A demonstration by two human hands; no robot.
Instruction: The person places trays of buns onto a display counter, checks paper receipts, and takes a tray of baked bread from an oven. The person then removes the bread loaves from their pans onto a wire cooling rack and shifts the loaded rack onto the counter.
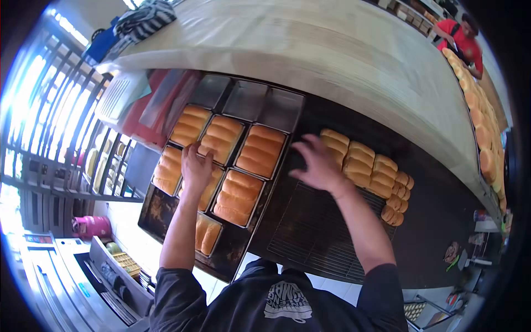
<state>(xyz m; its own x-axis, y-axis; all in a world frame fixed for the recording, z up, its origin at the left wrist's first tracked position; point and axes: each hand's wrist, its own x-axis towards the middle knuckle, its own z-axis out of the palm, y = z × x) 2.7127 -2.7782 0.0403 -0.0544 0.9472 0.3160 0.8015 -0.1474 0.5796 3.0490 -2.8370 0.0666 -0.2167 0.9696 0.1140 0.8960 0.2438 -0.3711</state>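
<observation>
Several golden loaves in metal pans stand on a dark baking tray (149,213). My left hand (196,169) touches the edge of a loaf (222,137) in the middle of this tray, its fingers apart at the pan's rim. My right hand (318,163) hovers with spread fingers beside the turned-out loaves (359,164), near the upper end of a black wire rack (310,227). Nothing shows in its grasp. Smaller brown rolls (396,202) lie at the right end of the row. Three empty pans (243,99) stand at the tray's far end.
A long pale covered table (332,55) runs behind the dark worktop (437,221). More loaves (482,119) line the far right, with a person in red (462,41) beyond. Metal railings (50,138) stand at left, above a pink gas cylinder (91,227) and an open drawer (116,282).
</observation>
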